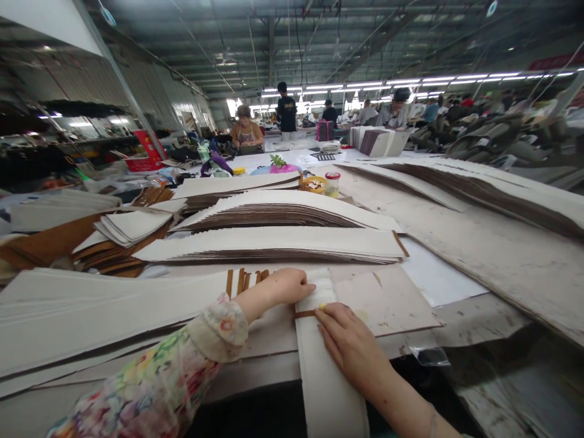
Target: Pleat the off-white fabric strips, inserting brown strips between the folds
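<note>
A long white strip (326, 371) lies lengthwise before me, running off the table's front edge. Across it sits a narrow brown strip (305, 314). My left hand (292, 287) rests near the strip's far end, fingers curled inward; what they pinch, if anything, is hidden. My right hand (349, 337) lies on the white strip with its fingers stretched out together, fingertips at the end of the brown strip. A small yellow spot shows at those fingertips; I cannot tell what it is. Several short brown strips (240, 281) lie on white pieces beside my left wrist.
Stacks of long white panels (283, 243) with dark undersides lie beyond my hands. A board (383, 295) lies to the right. Farther off stand a red-lidded jar (333, 182), a yellow bowl (314, 184) and a small plant (277, 160). Co-workers (247, 131) are in the background.
</note>
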{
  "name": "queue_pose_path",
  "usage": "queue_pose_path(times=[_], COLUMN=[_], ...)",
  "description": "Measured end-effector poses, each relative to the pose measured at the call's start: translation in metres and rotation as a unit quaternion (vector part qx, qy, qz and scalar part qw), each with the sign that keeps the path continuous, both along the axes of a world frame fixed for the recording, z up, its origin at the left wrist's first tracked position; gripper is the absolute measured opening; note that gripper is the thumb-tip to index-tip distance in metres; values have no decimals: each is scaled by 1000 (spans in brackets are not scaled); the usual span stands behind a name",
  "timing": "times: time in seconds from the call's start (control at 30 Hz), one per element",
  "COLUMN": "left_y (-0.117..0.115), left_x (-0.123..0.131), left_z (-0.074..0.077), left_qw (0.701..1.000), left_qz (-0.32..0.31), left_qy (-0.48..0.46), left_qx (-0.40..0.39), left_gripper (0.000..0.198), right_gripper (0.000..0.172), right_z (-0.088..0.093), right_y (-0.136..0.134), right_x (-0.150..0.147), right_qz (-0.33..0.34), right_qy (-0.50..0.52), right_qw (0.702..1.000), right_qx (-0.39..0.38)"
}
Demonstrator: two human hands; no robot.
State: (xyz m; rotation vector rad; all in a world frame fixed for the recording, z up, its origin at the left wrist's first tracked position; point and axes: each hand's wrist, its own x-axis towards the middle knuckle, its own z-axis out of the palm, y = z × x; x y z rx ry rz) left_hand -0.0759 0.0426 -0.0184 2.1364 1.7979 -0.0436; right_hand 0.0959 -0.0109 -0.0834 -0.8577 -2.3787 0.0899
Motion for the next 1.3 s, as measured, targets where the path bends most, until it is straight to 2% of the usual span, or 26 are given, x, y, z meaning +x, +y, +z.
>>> queue_pose_path(times=[0.2, 0.37, 0.47, 0.53, 0.63, 0.7, 0.83, 0.93, 1.07, 1.3], left_y=[4, 6, 6, 8, 11, 15, 19, 16, 9, -3], left_x=[-4, -7, -1, 6, 18, 24, 24, 20, 21, 26], left_z=[5, 12, 15, 14, 10, 5, -4, -8, -13, -16], left_qw=[998, 988, 980, 966, 931, 938, 981, 985, 988, 983], left_qz=[-36, -67, -81, -98, -138, -146, -102, -100, -100, -144], left_qy=[-33, -89, -130, -190, -290, -273, -155, -132, -113, -94], left_qx=[-46, -110, -129, -143, -172, -154, -64, -43, 11, 67], left_gripper=[13, 17, 29, 35, 39, 40, 33, 27, 29, 28], right_gripper=[26, 28, 28, 28, 29, 29, 29, 28, 26, 30], right_z=[1, 1, 1, 1, 2, 2, 0, 0, 1, 3], right_y=[0, 0, 0, 0, 0, 1, 1, 1, 1, 0], right_x=[0, 1, 2, 2, 2, 2, 3, 2, 2, 2], right_qz=[5, 9, 3, 6, 13, 13, 11, 11, 16, 17], right_qy=[4, 19, 27, 31, 29, 28, 30, 30, 36, 56], right_qw=[1000, 1000, 1000, 999, 999, 999, 999, 999, 999, 998], right_qx=[-15, -14, -11, -15, -30, -37, -32, -28, -35, -39])
